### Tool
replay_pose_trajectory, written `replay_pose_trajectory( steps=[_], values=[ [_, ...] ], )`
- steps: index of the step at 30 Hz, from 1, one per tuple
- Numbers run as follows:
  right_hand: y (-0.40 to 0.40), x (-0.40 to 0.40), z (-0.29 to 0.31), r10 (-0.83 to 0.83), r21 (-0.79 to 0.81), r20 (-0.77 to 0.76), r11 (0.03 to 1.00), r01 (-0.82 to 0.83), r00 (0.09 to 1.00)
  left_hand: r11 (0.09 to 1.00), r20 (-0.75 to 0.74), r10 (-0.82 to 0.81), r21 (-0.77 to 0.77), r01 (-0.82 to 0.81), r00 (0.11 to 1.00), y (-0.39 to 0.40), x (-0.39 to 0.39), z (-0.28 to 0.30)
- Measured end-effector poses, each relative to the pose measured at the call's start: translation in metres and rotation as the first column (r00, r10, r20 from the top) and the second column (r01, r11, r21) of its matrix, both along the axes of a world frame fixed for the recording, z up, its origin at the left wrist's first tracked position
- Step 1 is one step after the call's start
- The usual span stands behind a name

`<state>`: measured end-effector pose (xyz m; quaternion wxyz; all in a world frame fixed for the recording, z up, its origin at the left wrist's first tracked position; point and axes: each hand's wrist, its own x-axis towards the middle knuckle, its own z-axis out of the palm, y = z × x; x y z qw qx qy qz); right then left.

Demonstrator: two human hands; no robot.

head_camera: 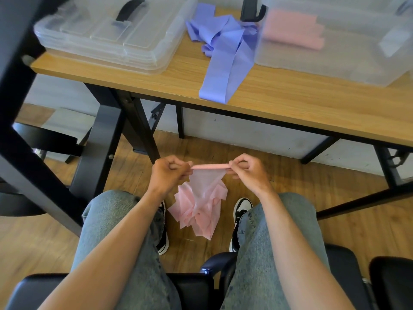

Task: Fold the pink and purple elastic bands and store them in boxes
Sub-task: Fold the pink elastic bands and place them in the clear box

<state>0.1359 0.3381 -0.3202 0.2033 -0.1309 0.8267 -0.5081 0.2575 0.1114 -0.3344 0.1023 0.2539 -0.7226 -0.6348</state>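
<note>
1. The left hand (168, 173) pinched one end of the pink elastic band (202, 198), fingers curled round its rolled top edge.
2. The right hand (247, 171) pinched the other end of that edge in the same way, so a short stretch of band ran taut and level between the two hands.
3. Below the taut edge the rest of the pink band hung loose in crumpled folds, between the person's knees and above the wooden floor (290, 198).
4. The person sat on a black chair (192, 285), in blue jeans and black-and-white shoes (240, 211), with both hands held in front of the table and lower than its top.
5. On the wooden table (312, 104) the purple elastic bands (225, 50) lay in a tangled heap, one wide loop reaching to the near edge.
6. Just right of the purple heap stood a clear plastic box (335, 63) with folded pink bands (295, 30) inside it.
7. To the left of the heap lay clear lids (107, 34), stacked flat, a black handle on top.
</note>
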Motion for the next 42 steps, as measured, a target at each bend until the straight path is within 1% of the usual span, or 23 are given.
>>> replay_pose_trajectory(
  steps=[3, 6, 8, 11, 13, 18, 21, 23, 26, 29, 33, 35, 37, 40, 42],
  values=[
    [0.001, -0.001, -0.001, -0.006, 0.039, -0.021, 0.999, 0.007, 1.000, 0.998, 0.015, -0.054, 0.029, 0.053, 0.998, -0.002, 0.000, -0.003],
    [0.003, -0.002, -0.004, -0.002, 0.096, -0.027, 0.995, 0.005, 1.000, 0.990, 0.077, -0.140, -0.012, 0.141, 0.987, -0.005, 0.000, -0.009],
    [0.003, -0.003, -0.008, 0.024, 0.178, -0.057, 0.984, -0.014, 0.998, 0.974, 0.112, -0.185, -0.110, 0.197, 0.976, -0.005, 0.001, -0.013],
    [0.003, -0.003, -0.012, 0.092, 0.258, -0.084, 0.964, -0.068, 0.992, 0.909, 0.134, -0.243, -0.315, 0.274, 0.961, -0.004, 0.002, -0.019],
    [0.002, -0.002, -0.011, 0.086, 0.273, -0.091, 0.960, -0.059, 0.992, 0.893, 0.142, -0.236, -0.357, 0.272, 0.961, -0.003, 0.002, -0.019],
    [0.002, -0.002, -0.010, 0.096, 0.314, -0.172, 0.949, -0.038, 0.980, 0.923, 0.153, -0.171, -0.320, 0.213, 0.973, 0.001, -0.001, -0.011],
    [0.001, 0.000, -0.007, 0.083, 0.335, -0.208, 0.942, -0.009, 0.975, 0.955, 0.148, -0.153, -0.233, 0.185, 0.977, 0.003, -0.001, -0.009],
    [0.000, 0.000, -0.006, 0.036, 0.267, -0.186, 0.964, 0.015, 0.982, 0.980, 0.123, -0.132, -0.134, 0.149, 0.984, 0.002, -0.003, -0.008],
    [-0.001, -0.003, -0.004, -0.028, 0.125, -0.083, 0.991, 0.038, 0.996, 0.996, 0.096, -0.085, 0.003, 0.085, 0.992, 0.003, -0.006, -0.005],
    [0.000, -0.003, -0.003, -0.045, 0.054, -0.024, 0.997, 0.046, 0.999, 0.996, 0.096, -0.035, 0.089, 0.026, 0.995, 0.003, -0.006, -0.003],
    [0.000, -0.002, -0.003, -0.044, 0.042, -0.048, 0.998, 0.046, 0.998, 0.995, 0.079, -0.056, 0.086, 0.049, 0.995, 0.002, -0.005, -0.003],
    [0.000, -0.003, -0.004, -0.048, 0.053, -0.033, 0.997, 0.050, 0.998, 0.993, 0.068, -0.082, 0.086, 0.076, 0.994, 0.001, -0.005, -0.003],
    [0.001, -0.004, -0.006, -0.053, 0.089, -0.026, 0.995, 0.055, 0.998, 0.990, 0.099, -0.135, 0.064, 0.129, 0.986, -0.001, -0.005, -0.008],
    [0.003, -0.006, -0.010, -0.027, 0.165, -0.086, 0.985, 0.041, 0.996, 0.978, 0.169, -0.194, -0.047, 0.204, 0.966, -0.003, -0.004, -0.014],
    [0.003, -0.005, -0.010, -0.001, 0.203, -0.140, 0.979, 0.030, 0.990, 0.952, 0.160, -0.236, -0.159, 0.261, 0.959, -0.002, -0.004, -0.015]
  ],
)
